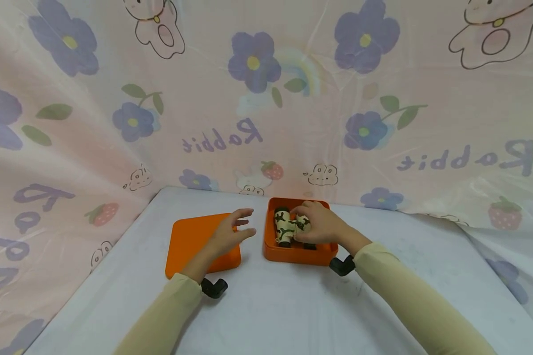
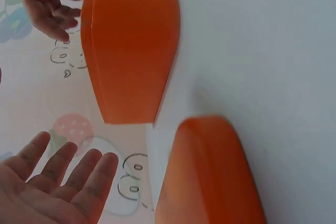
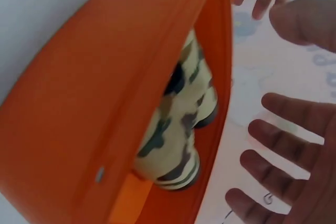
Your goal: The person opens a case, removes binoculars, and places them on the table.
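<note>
A pair of camouflage-patterned binoculars (image 1: 284, 228) lies inside an open orange box (image 1: 298, 255). My right hand (image 1: 323, 223) hovers over the right barrel in the head view and covers part of it. Seen from the right wrist, its fingers (image 3: 283, 145) are spread and stand apart from the binoculars (image 3: 176, 135). My left hand (image 1: 224, 236) is held over the right part of an orange lid (image 1: 188, 244), fingers extended toward the box. Nothing is in its grasp in the left wrist view, where the lid (image 2: 210, 177) shows beside the fingers (image 2: 79, 182).
Both the box and the lid rest on a white-covered table (image 1: 266, 305), the lid to the left of the box. A pink printed curtain (image 1: 293, 123) hangs behind the table and along its sides. Black wrist mounts (image 1: 214, 288) sit below both hands.
</note>
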Available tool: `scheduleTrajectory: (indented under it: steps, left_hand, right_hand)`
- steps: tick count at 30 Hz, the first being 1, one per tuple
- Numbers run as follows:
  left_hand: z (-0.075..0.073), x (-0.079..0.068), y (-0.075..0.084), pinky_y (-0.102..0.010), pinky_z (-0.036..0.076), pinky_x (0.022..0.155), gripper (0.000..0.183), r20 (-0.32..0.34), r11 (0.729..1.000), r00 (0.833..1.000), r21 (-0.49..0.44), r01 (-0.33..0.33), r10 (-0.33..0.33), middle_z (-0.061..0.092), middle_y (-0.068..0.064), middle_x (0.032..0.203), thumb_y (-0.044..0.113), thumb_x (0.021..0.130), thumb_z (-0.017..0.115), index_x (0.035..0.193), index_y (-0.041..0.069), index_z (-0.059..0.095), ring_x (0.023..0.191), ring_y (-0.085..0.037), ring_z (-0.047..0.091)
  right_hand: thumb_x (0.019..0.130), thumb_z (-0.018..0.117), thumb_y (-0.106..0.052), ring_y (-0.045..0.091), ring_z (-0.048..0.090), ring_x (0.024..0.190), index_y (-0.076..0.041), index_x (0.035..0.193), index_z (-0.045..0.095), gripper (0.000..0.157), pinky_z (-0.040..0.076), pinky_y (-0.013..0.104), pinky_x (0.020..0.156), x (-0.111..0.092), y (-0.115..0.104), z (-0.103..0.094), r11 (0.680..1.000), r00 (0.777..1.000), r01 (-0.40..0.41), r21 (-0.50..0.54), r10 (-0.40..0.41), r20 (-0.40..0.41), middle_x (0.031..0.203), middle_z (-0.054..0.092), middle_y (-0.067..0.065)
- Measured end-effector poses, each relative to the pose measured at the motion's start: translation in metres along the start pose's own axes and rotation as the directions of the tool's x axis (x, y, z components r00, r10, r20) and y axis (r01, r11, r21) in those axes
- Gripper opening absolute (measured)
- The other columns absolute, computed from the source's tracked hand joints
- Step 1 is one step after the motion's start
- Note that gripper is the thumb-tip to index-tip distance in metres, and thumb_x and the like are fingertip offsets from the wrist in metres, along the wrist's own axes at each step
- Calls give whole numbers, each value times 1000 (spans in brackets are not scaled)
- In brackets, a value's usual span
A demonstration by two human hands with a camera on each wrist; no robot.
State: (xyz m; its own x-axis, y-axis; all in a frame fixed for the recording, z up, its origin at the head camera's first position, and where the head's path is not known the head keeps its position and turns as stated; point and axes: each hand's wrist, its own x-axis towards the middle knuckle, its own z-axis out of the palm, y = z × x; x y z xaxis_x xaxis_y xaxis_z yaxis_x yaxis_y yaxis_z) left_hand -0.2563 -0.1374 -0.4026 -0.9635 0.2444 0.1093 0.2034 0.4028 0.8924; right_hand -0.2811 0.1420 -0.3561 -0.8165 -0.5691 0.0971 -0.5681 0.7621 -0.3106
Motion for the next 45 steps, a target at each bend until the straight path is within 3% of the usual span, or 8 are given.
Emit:
scheduleTrajectory:
  steps: [12, 20, 30, 38, 45]
  left_hand:
    - [25, 8, 0, -52, 49, 99, 59, 39, 999, 999, -22, 36, -35, 40, -6, 151, 23, 88, 66, 143, 22, 44, 131, -31, 49]
    - [36, 17, -5, -54, 47, 101, 69, 83, 998, 995, -16, 57, -55, 34, -6, 155, 25, 87, 67, 149, 19, 36, 133, -32, 47]
    - [43, 23, -6, -55, 42, 107, 81, 106, 997, 991, -22, 80, -78, 31, -9, 157, 21, 83, 72, 152, 17, 30, 134, -35, 45]
    - [45, 27, -8, -52, 41, 109, 94, 159, 999, 987, -10, 39, -37, 27, -9, 158, 23, 77, 79, 153, 17, 24, 136, -36, 43]
    - [44, 28, -7, -52, 40, 110, 97, 172, 999, 984, 0, 53, -52, 28, -8, 158, 24, 75, 81, 153, 17, 24, 136, -35, 43]
  right_hand:
    - [71, 77, -43, 21, 47, 103, -16, 130, 61, 66, 51, 39, 82, 18, 17, 16, 991, 999, -15, -135, 22, 50, 116, 58, 6]
    - [71, 79, -46, 21, 43, 98, -17, 127, 62, 66, 46, 35, 75, 24, 20, 19, 987, 996, -38, -159, 51, 78, 114, 56, 8]
    - [66, 84, -48, 22, 42, 98, -17, 126, 63, 71, 47, 35, 76, 28, 25, 26, 984, 993, -68, -164, 82, 85, 114, 54, 6]
    - [65, 84, -48, 20, 39, 93, -19, 120, 68, 64, 43, 30, 69, 29, 30, 30, 980, 992, -86, -180, 101, 75, 105, 52, 3]
    - [65, 85, -46, 18, 38, 90, -17, 120, 68, 64, 40, 27, 67, 29, 35, 32, 984, 994, -77, -160, 88, 65, 101, 52, 1]
